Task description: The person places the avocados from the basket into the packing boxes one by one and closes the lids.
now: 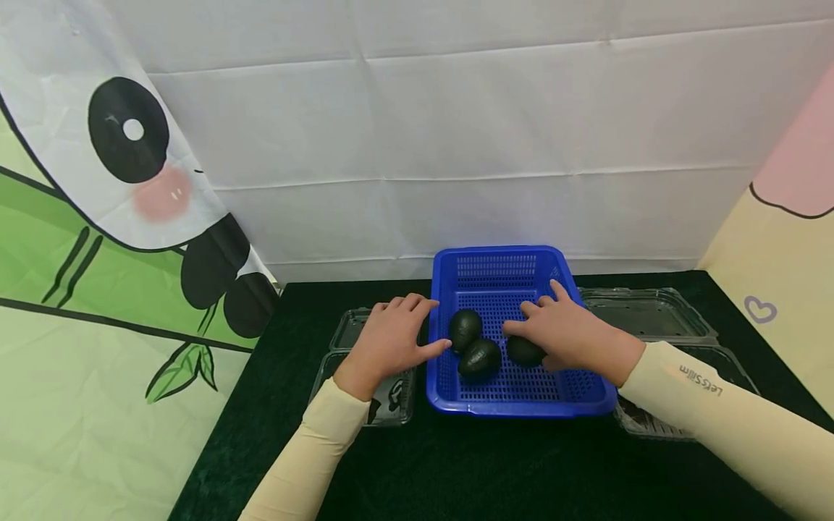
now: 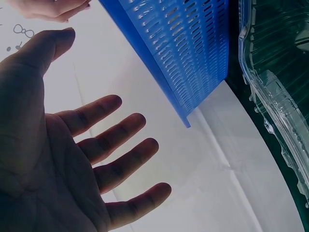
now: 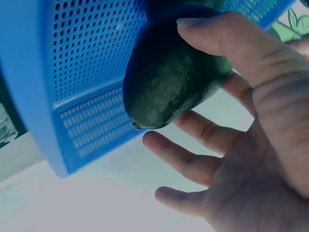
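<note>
In the head view my right hand (image 1: pixel 565 331) reaches into a blue plastic basket (image 1: pixel 521 405) and grips a dark green avocado (image 1: pixel 525 352). The right wrist view shows the thumb (image 3: pixel 212 34) across this avocado (image 3: pixel 169 72), fingers behind it and the lower ones spread. Two more avocados, one (image 1: pixel 465 329) behind the other (image 1: pixel 481 359), lie against each other in the basket's left half. My left hand (image 1: pixel 389 340) hovers at the basket's left rim, fingers spread and holding nothing. Its palm faces the camera in the left wrist view, beside the basket wall (image 2: pixel 178 43).
Clear plastic clamshell boxes stand on both sides of the basket: a left box (image 1: pixel 391 405), partly under my left arm, and a right box (image 1: pixel 645 315) with its lid up, partly behind my right forearm. A dark green cloth (image 1: pixel 495 470) covers the table. White printed sheeting (image 1: pixel 456 130) hangs behind.
</note>
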`<act>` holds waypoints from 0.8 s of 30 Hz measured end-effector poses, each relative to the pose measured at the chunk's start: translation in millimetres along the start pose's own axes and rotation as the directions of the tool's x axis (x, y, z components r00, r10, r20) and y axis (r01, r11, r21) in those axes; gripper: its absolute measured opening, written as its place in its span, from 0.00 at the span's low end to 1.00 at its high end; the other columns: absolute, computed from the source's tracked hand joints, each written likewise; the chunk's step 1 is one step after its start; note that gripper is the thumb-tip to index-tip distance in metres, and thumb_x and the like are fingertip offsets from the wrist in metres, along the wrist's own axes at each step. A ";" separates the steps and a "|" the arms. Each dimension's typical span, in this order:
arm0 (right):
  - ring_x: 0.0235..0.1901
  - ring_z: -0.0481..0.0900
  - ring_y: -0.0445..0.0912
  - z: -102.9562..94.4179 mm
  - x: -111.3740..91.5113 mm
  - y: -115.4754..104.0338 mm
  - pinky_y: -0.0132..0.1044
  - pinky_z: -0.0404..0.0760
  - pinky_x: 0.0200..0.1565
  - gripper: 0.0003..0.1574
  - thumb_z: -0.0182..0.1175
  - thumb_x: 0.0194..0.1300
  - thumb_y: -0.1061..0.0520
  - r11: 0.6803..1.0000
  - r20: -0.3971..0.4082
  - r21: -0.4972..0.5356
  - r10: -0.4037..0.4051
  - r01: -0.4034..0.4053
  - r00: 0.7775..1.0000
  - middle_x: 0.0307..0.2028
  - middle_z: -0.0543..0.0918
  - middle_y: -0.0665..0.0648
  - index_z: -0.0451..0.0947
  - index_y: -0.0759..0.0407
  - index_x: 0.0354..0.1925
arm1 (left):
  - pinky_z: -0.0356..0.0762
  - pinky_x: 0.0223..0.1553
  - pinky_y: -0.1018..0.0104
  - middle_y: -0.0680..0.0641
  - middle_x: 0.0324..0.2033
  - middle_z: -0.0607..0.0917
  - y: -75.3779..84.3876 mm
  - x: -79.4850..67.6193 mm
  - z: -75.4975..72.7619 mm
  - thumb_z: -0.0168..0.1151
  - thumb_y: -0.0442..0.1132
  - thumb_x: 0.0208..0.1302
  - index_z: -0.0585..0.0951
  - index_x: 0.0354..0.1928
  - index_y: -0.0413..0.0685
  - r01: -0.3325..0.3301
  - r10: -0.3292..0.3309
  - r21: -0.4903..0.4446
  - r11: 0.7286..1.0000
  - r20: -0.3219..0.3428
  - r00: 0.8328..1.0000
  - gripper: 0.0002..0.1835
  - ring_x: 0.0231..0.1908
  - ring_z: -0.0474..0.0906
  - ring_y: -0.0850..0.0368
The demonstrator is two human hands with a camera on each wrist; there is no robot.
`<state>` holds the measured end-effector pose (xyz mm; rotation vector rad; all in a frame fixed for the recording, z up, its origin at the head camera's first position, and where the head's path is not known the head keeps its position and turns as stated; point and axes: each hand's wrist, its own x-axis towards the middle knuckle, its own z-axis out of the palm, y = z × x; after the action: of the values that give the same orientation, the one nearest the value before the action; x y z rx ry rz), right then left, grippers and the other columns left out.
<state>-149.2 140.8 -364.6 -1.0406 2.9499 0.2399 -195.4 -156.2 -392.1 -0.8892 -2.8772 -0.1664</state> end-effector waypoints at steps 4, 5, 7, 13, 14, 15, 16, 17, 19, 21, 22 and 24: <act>0.48 0.82 0.64 -11.0 -11.0 12.3 0.80 0.59 0.61 0.44 0.85 0.45 0.50 0.999 -0.046 0.019 0.029 -0.028 0.999 0.46 0.80 0.59 0.77 0.43 0.60 | 0.70 0.64 0.38 0.46 0.66 0.77 -1.0 -1.8 -1.4 0.59 0.74 0.64 0.75 0.71 0.56 0.004 -0.004 0.012 1.000 0.009 1.000 0.41 0.64 0.75 0.44; 0.47 0.82 0.64 -14.1 -14.4 16.5 0.80 0.60 0.60 0.43 0.84 0.46 0.51 0.999 -0.059 0.027 0.040 -0.039 0.997 0.45 0.80 0.58 0.77 0.43 0.60 | 0.70 0.64 0.38 0.47 0.66 0.77 -1.2 -2.3 -1.8 0.58 0.74 0.64 0.75 0.71 0.56 0.006 -0.006 0.014 1.000 0.012 1.000 0.42 0.64 0.74 0.44; 0.46 0.83 0.63 -20.5 -22.0 25.6 0.80 0.60 0.59 0.43 0.84 0.46 0.51 0.997 -0.086 0.051 0.067 -0.063 0.994 0.45 0.80 0.58 0.77 0.43 0.60 | 0.70 0.64 0.38 0.47 0.66 0.77 -1.7 -3.3 -2.5 0.58 0.75 0.64 0.75 0.71 0.57 0.007 -0.007 0.015 1.000 0.013 1.000 0.42 0.64 0.74 0.45; 0.51 0.82 0.63 -31.0 -52.0 57.2 0.81 0.58 0.59 0.44 0.83 0.48 0.50 0.982 -0.120 0.104 0.173 -0.161 0.978 0.51 0.82 0.62 0.76 0.45 0.63 | 0.70 0.64 0.38 0.47 0.66 0.77 -2.7 -4.9 -2.9 0.58 0.74 0.64 0.75 0.71 0.57 0.014 -0.014 0.006 1.000 0.014 1.000 0.41 0.64 0.74 0.44; 0.51 0.82 0.63 -29.8 -57.0 62.3 0.81 0.58 0.59 0.44 0.83 0.48 0.50 0.977 -0.118 0.113 0.193 -0.180 0.974 0.51 0.82 0.63 0.76 0.45 0.63 | 0.70 0.64 0.38 0.47 0.66 0.77 -3.0 -5.2 -2.9 0.58 0.74 0.64 0.75 0.71 0.57 0.017 -0.017 0.007 1.000 0.015 1.000 0.41 0.64 0.74 0.44; 0.50 0.82 0.63 -27.9 -61.8 66.8 0.81 0.57 0.59 0.44 0.83 0.49 0.50 0.973 -0.116 0.123 0.211 -0.197 0.971 0.50 0.82 0.63 0.76 0.46 0.63 | 0.69 0.64 0.38 0.47 0.66 0.77 -3.5 -5.5 -2.9 0.59 0.73 0.64 0.75 0.71 0.57 0.020 -0.020 0.004 1.000 0.014 1.000 0.41 0.64 0.74 0.44; 0.49 0.82 0.63 -25.2 -66.3 71.0 0.81 0.57 0.59 0.45 0.83 0.49 0.50 0.968 -0.113 0.136 0.228 -0.212 0.967 0.50 0.82 0.64 0.76 0.46 0.64 | 0.69 0.64 0.38 0.47 0.66 0.77 -3.9 -5.8 -3.1 0.59 0.73 0.64 0.75 0.70 0.57 0.021 -0.022 0.004 1.000 0.014 1.000 0.40 0.65 0.74 0.44; 0.50 0.82 0.64 -22.1 -70.9 74.7 0.81 0.57 0.58 0.45 0.82 0.49 0.50 0.962 -0.105 0.149 0.246 -0.230 0.963 0.51 0.82 0.65 0.76 0.47 0.64 | 0.69 0.64 0.38 0.47 0.66 0.77 -4.3 -6.1 -3.0 0.59 0.73 0.64 0.75 0.70 0.57 0.021 -0.021 0.006 1.000 0.013 1.000 0.40 0.64 0.74 0.44; 0.50 0.82 0.64 -15.0 -79.5 80.4 0.81 0.57 0.58 0.44 0.82 0.49 0.51 0.951 -0.092 0.169 0.277 -0.260 0.956 0.51 0.83 0.66 0.76 0.49 0.64 | 0.70 0.64 0.38 0.47 0.66 0.77 -5.0 -6.6 -3.0 0.59 0.73 0.64 0.75 0.70 0.57 0.016 -0.016 0.010 1.000 0.010 1.000 0.40 0.64 0.74 0.44; 0.49 0.83 0.64 -7.8 -88.2 85.7 0.80 0.58 0.57 0.43 0.81 0.50 0.52 0.942 -0.082 0.184 0.301 -0.282 0.950 0.50 0.83 0.66 0.76 0.50 0.64 | 0.70 0.64 0.38 0.47 0.65 0.78 -5.5 -7.1 -2.7 0.59 0.74 0.64 0.75 0.70 0.57 0.009 -0.009 0.013 1.000 0.007 1.000 0.41 0.64 0.75 0.44; 0.48 0.83 0.63 -4.5 -92.6 88.4 0.79 0.60 0.56 0.43 0.81 0.50 0.52 0.940 -0.083 0.182 0.307 -0.288 0.948 0.50 0.83 0.66 0.76 0.51 0.64 | 0.70 0.64 0.38 0.47 0.65 0.78 -5.5 -7.5 -2.9 0.58 0.74 0.64 0.75 0.70 0.57 0.008 -0.008 0.017 1.000 0.006 1.000 0.41 0.64 0.75 0.44; 0.43 0.84 0.60 0.9 -101.2 93.0 0.77 0.64 0.53 0.43 0.80 0.50 0.52 0.939 -0.092 0.174 0.317 -0.298 0.944 0.48 0.83 0.64 0.75 0.49 0.64 | 0.71 0.63 0.38 0.47 0.65 0.78 -5.6 -8.0 -3.0 0.58 0.74 0.64 0.75 0.70 0.57 0.009 -0.009 0.020 1.000 0.004 1.000 0.41 0.63 0.75 0.44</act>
<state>-128.3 275.5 -346.8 -0.5907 3.1652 -0.0594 -191.7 -165.7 -390.7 -0.8739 -2.8819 -0.1368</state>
